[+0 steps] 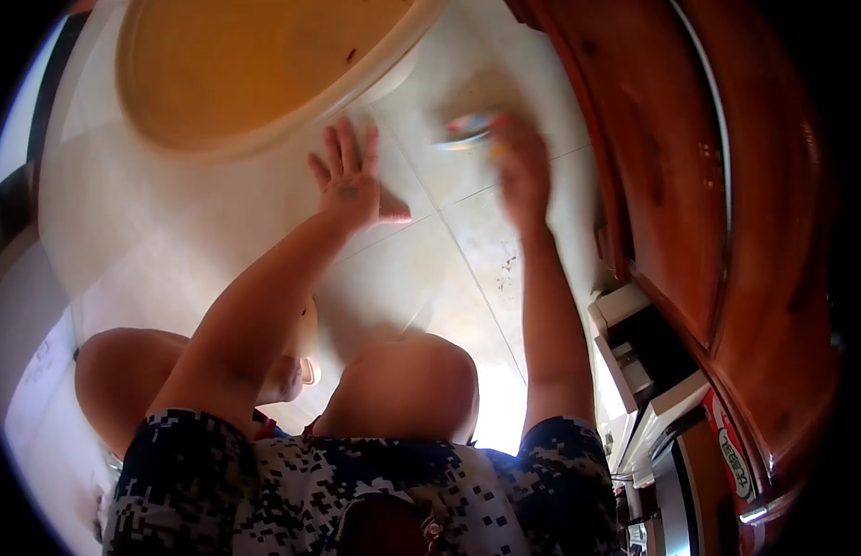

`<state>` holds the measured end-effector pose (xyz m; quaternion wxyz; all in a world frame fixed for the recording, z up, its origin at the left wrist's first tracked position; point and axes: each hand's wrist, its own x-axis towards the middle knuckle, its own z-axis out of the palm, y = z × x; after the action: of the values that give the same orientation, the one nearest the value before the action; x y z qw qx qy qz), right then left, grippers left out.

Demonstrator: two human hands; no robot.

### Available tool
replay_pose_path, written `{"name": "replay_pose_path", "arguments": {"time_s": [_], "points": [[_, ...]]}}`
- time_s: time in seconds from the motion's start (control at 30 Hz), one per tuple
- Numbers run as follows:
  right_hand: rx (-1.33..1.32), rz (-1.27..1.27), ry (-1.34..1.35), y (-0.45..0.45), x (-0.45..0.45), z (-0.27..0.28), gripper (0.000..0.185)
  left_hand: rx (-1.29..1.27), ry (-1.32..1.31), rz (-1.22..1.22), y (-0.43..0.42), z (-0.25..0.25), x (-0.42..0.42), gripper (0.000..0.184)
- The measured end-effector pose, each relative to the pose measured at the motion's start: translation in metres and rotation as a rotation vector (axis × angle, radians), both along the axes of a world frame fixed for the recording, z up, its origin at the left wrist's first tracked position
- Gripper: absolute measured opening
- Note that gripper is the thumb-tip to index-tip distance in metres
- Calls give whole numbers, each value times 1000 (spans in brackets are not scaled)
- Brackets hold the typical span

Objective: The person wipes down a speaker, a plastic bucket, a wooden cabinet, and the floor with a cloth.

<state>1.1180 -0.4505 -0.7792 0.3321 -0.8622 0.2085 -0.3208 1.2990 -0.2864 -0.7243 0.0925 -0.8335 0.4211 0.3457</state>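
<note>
My left hand [349,190] has its fingers spread, palm side down toward the pale tiled floor [403,269], just below the rim of a large round basin. Out to the right, my right hand [521,162] is blurred by motion. Its fingers are closed on a small, flat, colourful object [469,130] with a pale edge, too smeared to identify, held close to the floor. The basin [254,144] is cream-rimmed, with yellowish liquid or a yellowish inside and a small dark speck.
Reddish-brown glossy wooden furniture [671,167] runs along the right side. Below it stand a white and black item [648,347] and a red package [727,445]. My bent knees [403,385] are at the bottom. Dark marks dot the floor tile.
</note>
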Motion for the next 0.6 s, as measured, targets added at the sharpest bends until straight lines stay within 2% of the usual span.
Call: {"name": "replay_pose_path", "arguments": {"time_s": [0.07,0.17,0.23,0.27,0.33,0.4,0.47,0.5,0.57,0.6], "points": [[192,-527,542,-57,-49,-73,32,26,-4,-8,10,4,-3,136],[213,-537,994,-71,-6,-66,34,-5,-26,-28,13,1,-5,135],[-42,-421,778,-49,30,-29,39,44,-54,-21,5,5,-6,135],[-279,-294,416,-20,41,-3,45,30,-42,-26,3,5,-6,136],[-174,-57,322,3,46,20,35,15,-24,-34,9,1,-3,139],[41,31,10,-35,46,-20,41,23,-30,-29,0,0,-2,139],[-60,-250,227,-61,65,5,46,43,-38,-35,11,2,-5,137],[-47,-297,288,-67,78,-10,43,21,-51,-43,13,0,-4,136],[-26,-395,402,-75,107,-38,50,0,-62,-58,13,-2,-3,136],[-130,-244,421,-64,101,-28,45,0,-57,-55,15,-3,-5,137]]}}
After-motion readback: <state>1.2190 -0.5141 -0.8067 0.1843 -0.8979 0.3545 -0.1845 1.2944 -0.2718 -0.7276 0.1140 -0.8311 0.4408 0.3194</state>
